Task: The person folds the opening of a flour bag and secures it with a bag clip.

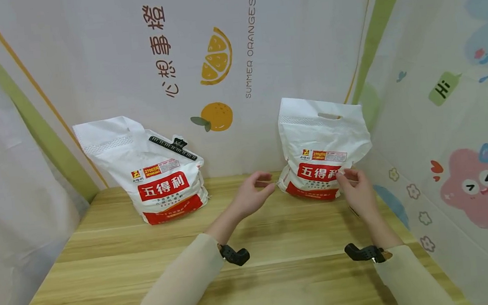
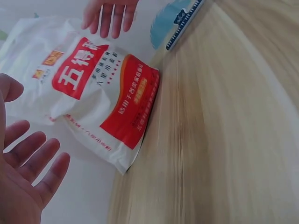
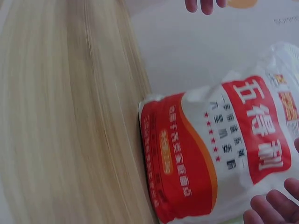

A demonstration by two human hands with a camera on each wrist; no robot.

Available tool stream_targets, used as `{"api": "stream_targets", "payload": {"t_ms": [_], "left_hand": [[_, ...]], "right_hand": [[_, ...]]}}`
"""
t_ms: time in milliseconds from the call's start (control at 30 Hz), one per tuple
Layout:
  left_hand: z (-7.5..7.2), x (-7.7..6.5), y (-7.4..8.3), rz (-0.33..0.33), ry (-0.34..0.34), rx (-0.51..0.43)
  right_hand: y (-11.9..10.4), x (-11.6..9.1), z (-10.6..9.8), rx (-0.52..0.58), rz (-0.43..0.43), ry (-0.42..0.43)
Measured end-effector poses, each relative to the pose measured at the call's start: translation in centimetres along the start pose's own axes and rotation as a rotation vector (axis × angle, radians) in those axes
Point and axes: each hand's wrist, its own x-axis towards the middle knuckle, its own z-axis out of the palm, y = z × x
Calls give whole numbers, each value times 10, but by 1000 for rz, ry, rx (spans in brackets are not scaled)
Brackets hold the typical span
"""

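A white and red flour bag (image 1: pixel 315 151) with a handle slot in its top stands upright on the right of the table. My left hand (image 1: pixel 254 195) is beside its lower left side, with the fingers loosely bent and apart from the bag in the left wrist view. On the other side, my right hand (image 1: pixel 358 193) is at the bag's lower right edge; whether it touches is unclear. Neither hand holds anything. A clip with a dark toothed strip (image 2: pixel 184 25) lies on the table near the right hand, mostly hidden in the head view.
A second flour bag (image 1: pixel 168 188) stands at the left, its top folded over and a black and white sealing clip (image 1: pixel 174 148) across its upper right corner. Printed curtains hang behind and to the right of the wooden table (image 1: pixel 255 277).
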Motion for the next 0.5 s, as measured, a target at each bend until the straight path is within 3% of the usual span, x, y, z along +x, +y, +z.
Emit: {"api": "stream_targets", "payload": {"t_ms": [233,500], "left_hand": [[25,39,2,-60,-25,-36],[39,68,3,-177,-64,-26]], "right_hand": [[16,15,-7,18,21,28],[28,39,-5,89,24,-91]]}}
